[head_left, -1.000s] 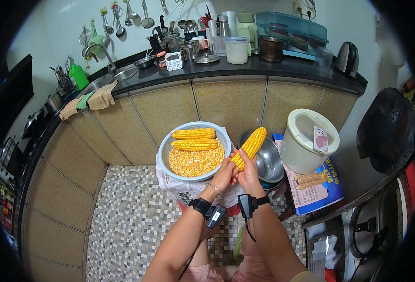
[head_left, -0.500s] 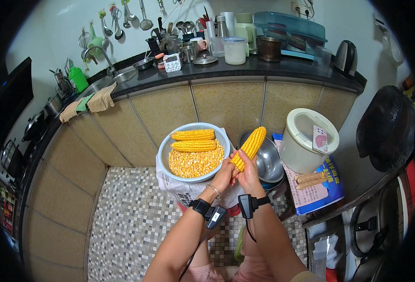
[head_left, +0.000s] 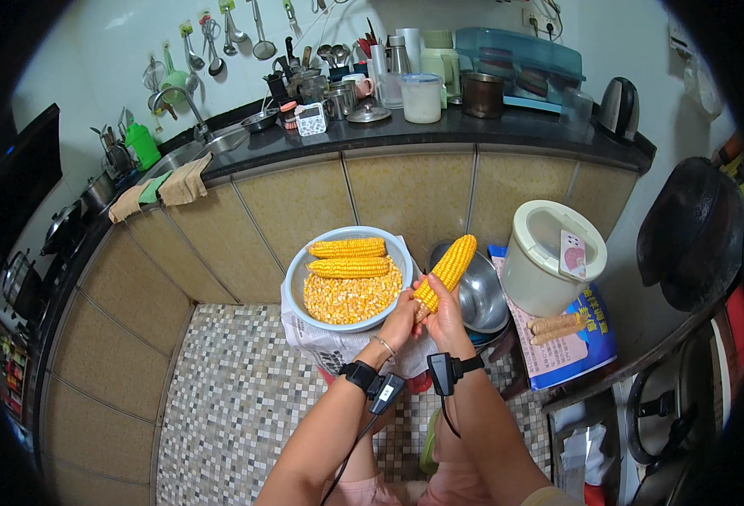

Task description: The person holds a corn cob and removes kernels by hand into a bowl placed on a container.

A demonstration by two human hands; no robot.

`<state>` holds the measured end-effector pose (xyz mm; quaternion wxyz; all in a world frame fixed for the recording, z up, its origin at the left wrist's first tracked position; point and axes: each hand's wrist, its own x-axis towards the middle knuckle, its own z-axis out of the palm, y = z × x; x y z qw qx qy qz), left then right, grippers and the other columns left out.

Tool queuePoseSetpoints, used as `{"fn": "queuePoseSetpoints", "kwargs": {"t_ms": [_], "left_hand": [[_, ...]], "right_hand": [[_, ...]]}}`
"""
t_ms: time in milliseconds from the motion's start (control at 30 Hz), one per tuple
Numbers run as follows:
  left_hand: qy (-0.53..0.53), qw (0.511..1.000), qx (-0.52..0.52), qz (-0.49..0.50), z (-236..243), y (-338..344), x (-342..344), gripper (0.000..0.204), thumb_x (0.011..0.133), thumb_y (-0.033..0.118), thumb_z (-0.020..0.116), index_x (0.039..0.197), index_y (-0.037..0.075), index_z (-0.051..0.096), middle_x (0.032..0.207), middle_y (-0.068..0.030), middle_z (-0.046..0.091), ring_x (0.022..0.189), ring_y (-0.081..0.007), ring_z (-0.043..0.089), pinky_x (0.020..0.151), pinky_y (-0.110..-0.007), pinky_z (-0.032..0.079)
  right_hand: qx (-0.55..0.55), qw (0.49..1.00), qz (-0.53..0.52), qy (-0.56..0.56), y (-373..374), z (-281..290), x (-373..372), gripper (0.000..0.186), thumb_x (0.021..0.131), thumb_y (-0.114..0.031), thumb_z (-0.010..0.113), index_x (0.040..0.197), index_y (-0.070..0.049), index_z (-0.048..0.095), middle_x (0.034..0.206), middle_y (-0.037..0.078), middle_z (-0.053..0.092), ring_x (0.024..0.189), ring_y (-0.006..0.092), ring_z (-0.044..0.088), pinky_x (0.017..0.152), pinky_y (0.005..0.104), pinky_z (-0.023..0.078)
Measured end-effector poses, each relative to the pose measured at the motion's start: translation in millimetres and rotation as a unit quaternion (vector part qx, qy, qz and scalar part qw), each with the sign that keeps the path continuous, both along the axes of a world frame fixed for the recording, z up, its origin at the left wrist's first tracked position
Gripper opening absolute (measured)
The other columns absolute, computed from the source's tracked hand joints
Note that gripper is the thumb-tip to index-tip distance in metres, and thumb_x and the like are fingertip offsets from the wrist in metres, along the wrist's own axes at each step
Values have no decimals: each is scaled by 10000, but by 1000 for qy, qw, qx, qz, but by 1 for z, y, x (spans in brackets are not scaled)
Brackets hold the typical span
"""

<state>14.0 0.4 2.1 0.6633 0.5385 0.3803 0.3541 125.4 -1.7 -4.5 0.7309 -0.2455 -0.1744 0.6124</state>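
Corn cob (head_left: 447, 271) sits clenched at its lower end by both hands, right (head_left: 446, 319) beneath, left (head_left: 400, 320) beside it. Just left of the grip, a bowl (head_left: 298, 274) holds kernels (head_left: 348, 300) and two cobs (head_left: 348, 258); a steel bowl (head_left: 483, 297) lies right.

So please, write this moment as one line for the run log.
left hand: on lower end of corn cob | right hand: grips corn cob | bowl: loose kernels, two whole cobs | steel bowl: beside it
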Motion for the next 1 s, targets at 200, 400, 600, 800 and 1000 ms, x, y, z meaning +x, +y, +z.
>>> {"fn": "queuePoseSetpoints", "kwargs": {"t_ms": [200,400,600,800,1000], "left_hand": [[136,958,220,124,5,-5,-2,199,857,154,504,1004,20,507,772,-71,533,623,-156,535,567,-266,459],[219,829,479,188,18,-11,-6,161,741,136,664,828,30,580,788,-120,547,739,-285,534,677,-368,435],[241,839,452,185,20,-12,-6,132,760,132,654,818,32,592,772,-111,550,748,-278,535,676,-364,437],[239,851,429,184,18,-13,-5,112,760,111,637,794,30,568,771,-126,551,776,-308,531,696,-391,435],[245,850,431,178,15,-11,-6,133,779,133,651,804,21,582,758,-117,570,703,-277,565,647,-363,457]], "right_hand": [[11,999,-36,23,2,1,1,505,819,5,643,1186,-137,326,933,73,536,799,197,592,674,326,533],[20,998,-55,0,2,0,2,523,810,16,643,1194,-142,325,933,73,533,772,205,595,661,336,536],[6,998,-60,-10,-1,5,2,534,817,0,645,1214,-142,317,937,73,515,774,205,588,660,342,534],[24,998,-57,-17,0,3,0,534,815,6,642,1211,-146,318,912,71,518,752,198,589,638,322,522],[20,999,-48,-14,-1,5,1,524,816,7,639,1206,-145,324,910,70,519,757,197,589,641,320,521]]}}
